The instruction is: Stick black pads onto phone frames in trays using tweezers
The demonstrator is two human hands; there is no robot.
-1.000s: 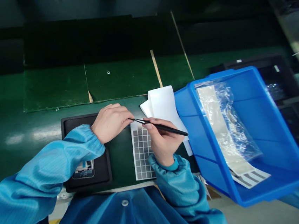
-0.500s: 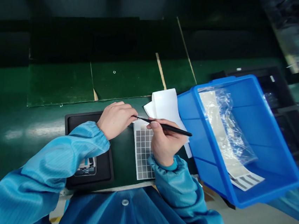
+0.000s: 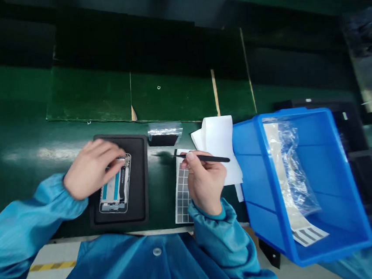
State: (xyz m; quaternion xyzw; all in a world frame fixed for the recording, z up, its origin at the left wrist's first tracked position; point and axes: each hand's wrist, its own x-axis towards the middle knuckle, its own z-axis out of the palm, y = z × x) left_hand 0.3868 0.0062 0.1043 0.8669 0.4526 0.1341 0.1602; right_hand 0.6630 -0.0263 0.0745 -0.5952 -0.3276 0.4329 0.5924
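Note:
My right hand [image 3: 206, 177] grips black tweezers [image 3: 212, 158], their thin tip pointing left over the top of a sheet of grey square stickers [image 3: 182, 197]. That sheet lies flat on the green table, partly under the hand. At the left, my left hand [image 3: 93, 168] is over the upper part of an opened smartphone [image 3: 114, 194], thumb and fingertips at its top edge. Motion blurs these fingers, so whether they pinch anything is unclear. The phone's inner parts and blue strips are exposed; it lies in a black tray [image 3: 137, 179].
A blue bin [image 3: 260, 193] stands at the right, holding a clear plastic bag [image 3: 296, 168] and a striped strip [image 3: 310, 235]. White paper [image 3: 220, 136] curls beside it. A dark piece in clear film [image 3: 164, 135] lies beyond the sticker sheet. Green boards [image 3: 175, 101] line the back.
My left hand has moved left from the tweezers' tip to the phone in the tray. My right hand still holds the tweezers near the sticker sheet. The view has shifted slightly.

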